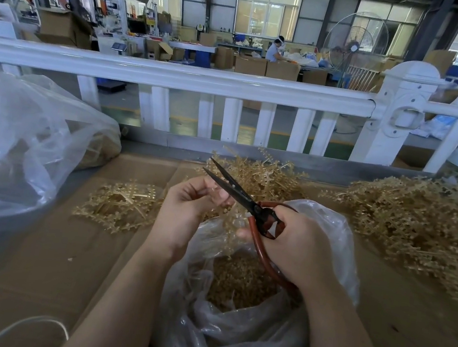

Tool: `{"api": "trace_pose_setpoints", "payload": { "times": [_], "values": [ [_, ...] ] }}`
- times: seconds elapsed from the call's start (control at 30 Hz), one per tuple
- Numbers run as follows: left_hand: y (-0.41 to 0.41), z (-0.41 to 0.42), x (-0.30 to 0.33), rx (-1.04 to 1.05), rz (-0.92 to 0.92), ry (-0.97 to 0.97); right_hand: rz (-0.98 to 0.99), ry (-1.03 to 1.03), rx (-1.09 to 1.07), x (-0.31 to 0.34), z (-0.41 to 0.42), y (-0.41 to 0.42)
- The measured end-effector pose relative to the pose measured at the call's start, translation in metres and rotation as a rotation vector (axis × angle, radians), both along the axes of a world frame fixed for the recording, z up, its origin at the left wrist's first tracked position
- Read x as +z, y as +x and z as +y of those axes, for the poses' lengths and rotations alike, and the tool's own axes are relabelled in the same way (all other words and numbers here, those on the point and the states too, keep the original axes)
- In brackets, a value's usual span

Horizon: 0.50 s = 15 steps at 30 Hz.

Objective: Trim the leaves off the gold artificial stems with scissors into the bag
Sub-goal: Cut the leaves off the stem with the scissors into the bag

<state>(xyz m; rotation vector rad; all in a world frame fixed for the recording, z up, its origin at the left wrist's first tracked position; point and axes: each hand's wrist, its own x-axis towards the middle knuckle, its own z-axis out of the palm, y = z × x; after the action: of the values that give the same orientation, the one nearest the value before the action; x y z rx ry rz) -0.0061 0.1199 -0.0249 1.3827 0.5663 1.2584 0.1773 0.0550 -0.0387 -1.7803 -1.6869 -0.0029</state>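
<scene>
My right hand [296,246] grips red-handled scissors [237,192] whose black blades are slightly apart and point up and left. My left hand [188,206] pinches a gold stem [228,221] that hangs down over the open clear plastic bag [338,237]. The blades lie right beside my left fingertips. Inside the bag lies a heap of cut gold leaves [239,282]. The stem's upper end is hidden in my left fingers.
A big pile of gold stems [419,224] lies at the right, a smaller one [257,174] behind my hands, and a flat bunch [121,205] at the left. A large clear bag [16,139] sits far left. A white railing [176,74] borders the cardboard-covered table [51,252].
</scene>
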Motion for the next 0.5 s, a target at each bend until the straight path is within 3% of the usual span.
{"api": "trace_pose_setpoints", "payload": {
  "times": [0.5],
  "values": [
    [-0.0061, -0.001, 0.0028, 0.076, 0.108, 0.027, -0.023, 0.059, 0.025, 0.0033, -0.0008, -0.0001]
  ]
}}
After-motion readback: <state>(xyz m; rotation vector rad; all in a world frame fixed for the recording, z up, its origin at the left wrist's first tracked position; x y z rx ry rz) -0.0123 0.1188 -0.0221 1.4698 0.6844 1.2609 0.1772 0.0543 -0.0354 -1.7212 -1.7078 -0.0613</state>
